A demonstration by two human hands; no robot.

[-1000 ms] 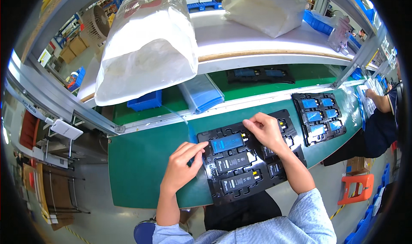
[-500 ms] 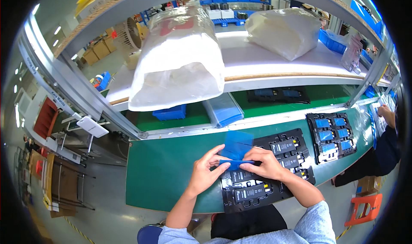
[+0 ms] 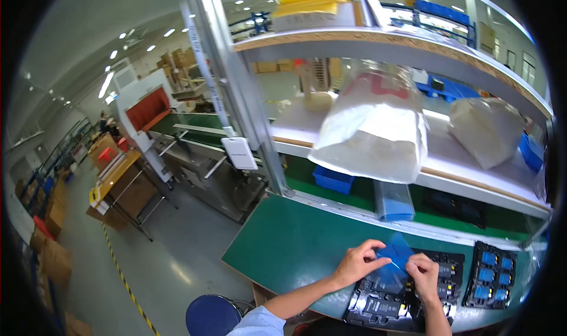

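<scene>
My left hand (image 3: 356,264) and my right hand (image 3: 424,276) pinch a thin see-through blue film (image 3: 396,254) between them, lifted just above a black moulded tray (image 3: 384,303) of dark parts. The tray lies on the green bench (image 3: 283,241) in front of me. A second black tray (image 3: 490,275) with blue-covered parts sits to the right of it.
A large white plastic bag (image 3: 378,135) and a smaller one (image 3: 490,129) lie on the shelf above the bench. A blue bin (image 3: 333,179) and a stack of blue films (image 3: 394,201) sit under that shelf. A blue stool (image 3: 215,315) stands at lower left.
The camera has swung up and to the left, bringing the factory floor into view. My hands have lifted the blue film off the tray and hold it between them.
</scene>
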